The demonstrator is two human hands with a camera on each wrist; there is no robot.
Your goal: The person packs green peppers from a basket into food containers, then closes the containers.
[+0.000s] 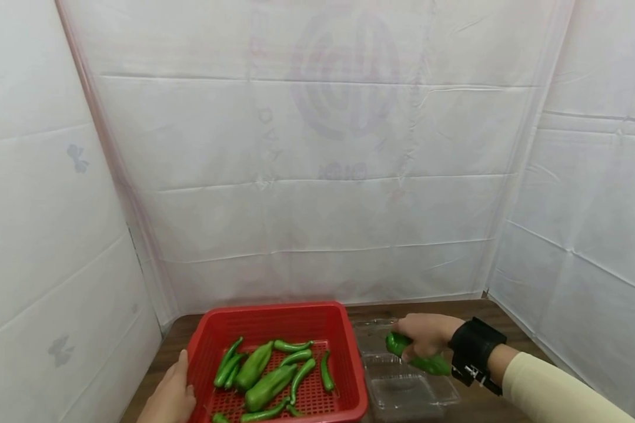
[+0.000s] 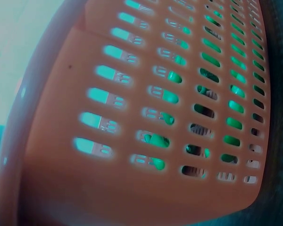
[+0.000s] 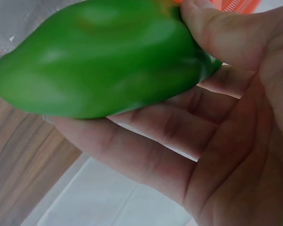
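Note:
A red slotted basket [image 1: 349,346] stands on the wooden table with several green peppers [image 1: 267,385] lying in it. My left hand [image 1: 171,395] rests against the basket's left wall, fingers fairly straight; the left wrist view shows only that wall [image 2: 85,188] close up, with green showing through the slots. My right hand [image 1: 428,341] grips one large green pepper [image 1: 423,361] over a clear plastic clamshell box [image 1: 402,390] right of the basket. In the right wrist view my fingers [image 3: 146,150] and thumb curl round the pepper [image 3: 108,61].
White plastic sheeting [image 1: 323,176] walls in the table at the back and both sides. Brown table top [image 1: 508,317] shows behind the clamshell and at the far right. A black wrist band [image 1: 473,349] sits on my right arm.

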